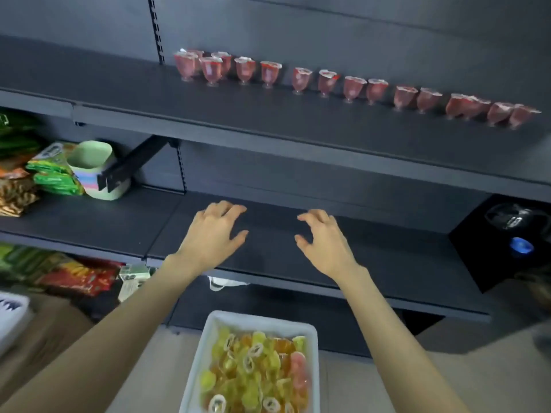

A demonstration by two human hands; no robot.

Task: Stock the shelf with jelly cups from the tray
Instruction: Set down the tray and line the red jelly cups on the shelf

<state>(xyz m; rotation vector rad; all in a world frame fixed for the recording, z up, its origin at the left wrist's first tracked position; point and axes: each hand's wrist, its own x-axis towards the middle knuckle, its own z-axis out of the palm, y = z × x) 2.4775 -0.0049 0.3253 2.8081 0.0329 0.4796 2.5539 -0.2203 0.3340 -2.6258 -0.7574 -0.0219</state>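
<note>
While both hands hover empty, upright red jelly cups line the shelf.

Red jelly cups: stood upright in a loose row along the far part of the upper shelf, running from centre-left toward the right; footed, clear-walled, foil lids on top; at the left end a few were doubled up two deep, and the rightmost ones looked blurred.
Upper shelf: was dark grey and bare in front of the row.
Tray: was white and rectangular, nearest the viewer at bottom centre, below the shelves.
Loose jelly cups: lay heaped in the tray, jumbled on their sides and at angles; mostly yellow-green and orange, one pink at the right.
</note>
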